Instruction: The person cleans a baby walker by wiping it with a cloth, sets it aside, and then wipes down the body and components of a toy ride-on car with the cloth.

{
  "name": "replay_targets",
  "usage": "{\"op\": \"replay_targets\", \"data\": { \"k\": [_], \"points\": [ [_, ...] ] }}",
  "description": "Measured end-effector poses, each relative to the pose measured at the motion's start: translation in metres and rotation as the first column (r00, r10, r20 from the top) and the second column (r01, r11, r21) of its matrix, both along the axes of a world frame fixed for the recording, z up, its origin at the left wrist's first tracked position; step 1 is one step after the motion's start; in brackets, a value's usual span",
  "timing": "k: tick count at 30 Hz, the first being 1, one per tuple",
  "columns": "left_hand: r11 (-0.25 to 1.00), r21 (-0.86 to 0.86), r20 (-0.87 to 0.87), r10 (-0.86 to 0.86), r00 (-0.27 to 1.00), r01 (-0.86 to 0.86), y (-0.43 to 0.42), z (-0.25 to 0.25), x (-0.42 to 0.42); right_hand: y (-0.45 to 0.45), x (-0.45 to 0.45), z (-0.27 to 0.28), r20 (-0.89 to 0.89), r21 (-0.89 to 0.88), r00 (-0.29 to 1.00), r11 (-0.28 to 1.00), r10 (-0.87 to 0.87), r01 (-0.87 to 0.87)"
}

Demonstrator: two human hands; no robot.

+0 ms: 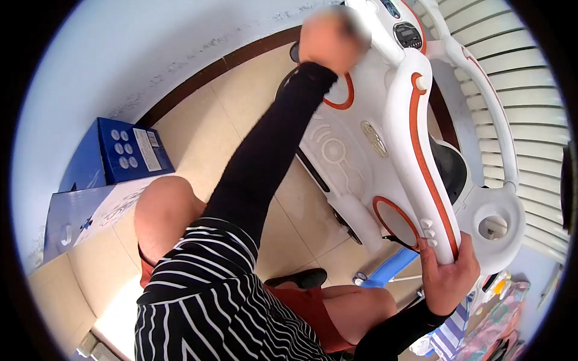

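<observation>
A large white plastic ride-on toy with orange trim fills the upper middle of the head view. Across it runs a curved white bar with an orange stripe. My right hand grips the lower end of this bar, thumb in front and fingers wrapped round the far side. At the top, my left hand reaches to the toy's upper part beside a white section. Blur covers its fingers, so I cannot make out what they touch. A panel with a small display sits near the toy's top.
Blue boxes stand against the wall at left. A white slatted railing runs behind the toy. Below it, a blue tube-shaped object lies on the tiled floor. Patterned cloth and other items are piled at lower right.
</observation>
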State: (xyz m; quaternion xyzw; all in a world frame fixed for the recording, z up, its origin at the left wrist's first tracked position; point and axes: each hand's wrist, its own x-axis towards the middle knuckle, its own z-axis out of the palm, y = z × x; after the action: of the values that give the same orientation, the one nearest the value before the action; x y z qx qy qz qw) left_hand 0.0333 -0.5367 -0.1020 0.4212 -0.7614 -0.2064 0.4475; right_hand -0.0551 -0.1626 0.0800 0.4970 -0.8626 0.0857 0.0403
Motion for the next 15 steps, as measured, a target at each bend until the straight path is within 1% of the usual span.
{"op": "replay_targets", "data": {
  "k": [1,3,4,5,6,8,9,10,11,12,13,14,15],
  "points": [
    [0.988,0.035,0.092,0.148,0.985,-0.152,-0.005,0.006,0.001,0.0,0.0,0.0,0.0,0.001,1.0,1.0,-0.002,0.002],
    [0.984,0.17,-0.03,0.054,0.998,-0.048,-0.038,0.013,-0.001,-0.001,0.001,0.0,0.003,0.005,1.0,1.0,-0.008,0.008],
    [0.991,0.115,0.295,-0.094,0.951,0.063,-0.07,0.015,-0.006,-0.001,0.002,0.0,0.003,0.004,1.0,1.0,-0.016,0.016],
    [0.989,0.05,0.296,-0.148,0.944,0.14,-0.094,0.006,-0.012,0.0,0.002,-0.001,0.003,0.002,1.0,1.0,-0.021,0.021],
    [0.956,-0.168,0.226,-0.201,0.953,0.241,-0.132,-0.019,-0.026,-0.001,0.003,-0.001,0.002,-0.003,1.0,1.0,-0.022,0.022],
    [0.925,0.018,0.316,-0.366,0.875,0.38,-0.144,0.002,-0.032,-0.001,0.003,0.001,-0.015,0.017,1.0,1.0,-0.012,0.012],
    [0.853,0.257,0.016,-0.474,0.881,0.454,-0.148,0.001,-0.039,-0.002,0.004,0.001,-0.024,0.026,1.0,1.0,-0.008,0.009],
    [0.7,0.443,-0.299,-0.474,0.828,0.561,-0.15,-0.002,-0.048,-0.003,0.004,0.0,-0.032,0.018,0.999,1.0,-0.011,0.011],
    [0.489,0.545,-0.582,-0.364,0.727,0.681,-0.146,-0.002,-0.051,-0.004,0.004,-0.001,-0.04,0.012,0.999,1.0,-0.013,0.014],
    [0.702,0.481,-0.321,-0.416,0.851,0.525,-0.142,-0.003,-0.052,-0.005,0.005,-0.003,-0.047,0.007,0.999,1.0,-0.014,0.015],
    [0.868,0.332,-0.039,-0.378,0.925,0.369,-0.137,-0.004,-0.055,-0.007,0.005,-0.003,-0.048,0.013,0.999,1.0,-0.018,0.019],
    [0.965,0.118,0.227,-0.256,0.94,0.235,-0.132,-0.005,-0.056,-0.008,0.005,-0.003,-0.051,0.02,0.998,0.999,-0.024,0.025],
    [0.959,0.076,0.329,-0.283,0.901,0.274,-0.13,-0.007,-0.055,-0.008,0.005,-0.002,-0.053,0.027,0.998,0.999,-0.033,0.034]
  ]
}}
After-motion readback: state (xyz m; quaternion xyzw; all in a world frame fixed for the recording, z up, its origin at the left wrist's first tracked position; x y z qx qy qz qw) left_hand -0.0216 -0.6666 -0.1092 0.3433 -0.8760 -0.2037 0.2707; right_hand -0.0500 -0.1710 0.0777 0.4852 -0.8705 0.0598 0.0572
